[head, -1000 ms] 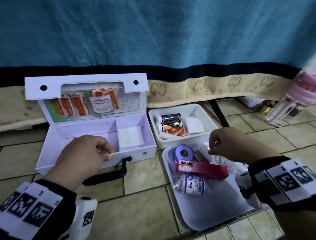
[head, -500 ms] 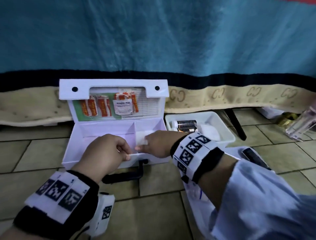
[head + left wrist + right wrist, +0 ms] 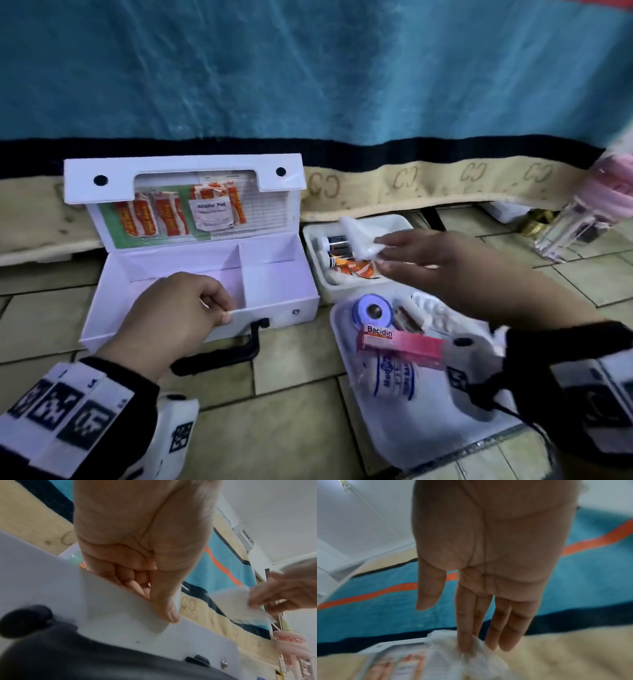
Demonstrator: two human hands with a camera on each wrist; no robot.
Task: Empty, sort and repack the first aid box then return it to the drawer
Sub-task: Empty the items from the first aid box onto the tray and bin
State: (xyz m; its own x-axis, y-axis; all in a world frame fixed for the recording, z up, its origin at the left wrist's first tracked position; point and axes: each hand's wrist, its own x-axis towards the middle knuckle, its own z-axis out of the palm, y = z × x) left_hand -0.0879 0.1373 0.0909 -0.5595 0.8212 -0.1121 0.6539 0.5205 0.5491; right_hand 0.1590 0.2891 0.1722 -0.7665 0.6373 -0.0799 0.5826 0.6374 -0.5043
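The white first aid box (image 3: 284,310) stands open on the tiled floor, and both its compartments are bare. Orange sachets (image 3: 150,219) and an alcohol pad (image 3: 210,214) sit in its lid pocket. My left hand (image 3: 219,308) grips the box's front wall (image 3: 68,595), thumb outside and fingers inside. My right hand (image 3: 383,255) hovers over the white bin (image 3: 394,222) and pinches a white gauze pad (image 3: 359,240) between index and middle fingers. The right wrist view shows the gauze pad (image 3: 471,660) at those fingertips.
The bin holds tubes (image 3: 337,241) and orange sachets. A white tray (image 3: 428,438) at front right carries a tape roll (image 3: 371,310), a pink Bacidin box (image 3: 400,344), a bandage roll (image 3: 394,377) and blister packs. A blue blanket hangs behind. A clear bottle (image 3: 565,229) stands far right.
My right hand reached into the box's right compartment, took the gauze pad and carried it right, over the bin. The left hand kept its grip on the box.
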